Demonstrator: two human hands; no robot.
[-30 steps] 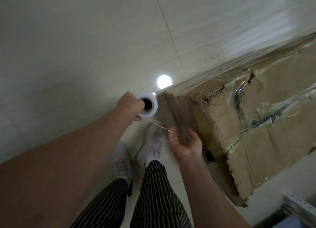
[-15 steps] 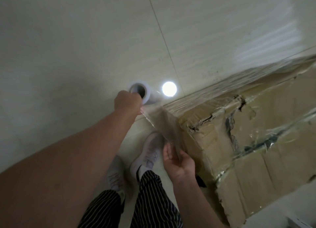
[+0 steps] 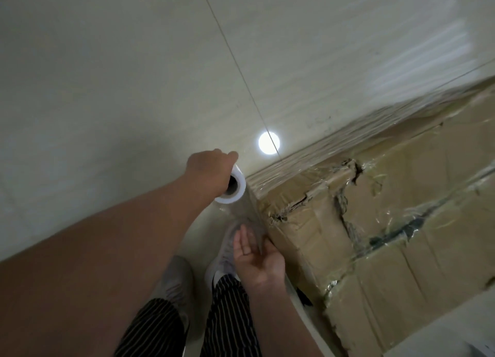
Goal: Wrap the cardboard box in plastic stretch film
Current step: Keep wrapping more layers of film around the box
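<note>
Our left hand (image 3: 209,171) curls round the film roll (image 3: 233,189), which we judge light and stiff, best held at its core. The thin, clingy film (image 3: 249,209) meets our right hand (image 3: 257,254), fingers relaxed and spread, just beside the torn cardboard box (image 3: 388,236).

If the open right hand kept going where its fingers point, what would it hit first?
Likely the stretch film sheet between the roll and the cardboard box, just beyond the right hand; depth is unclear.
</note>
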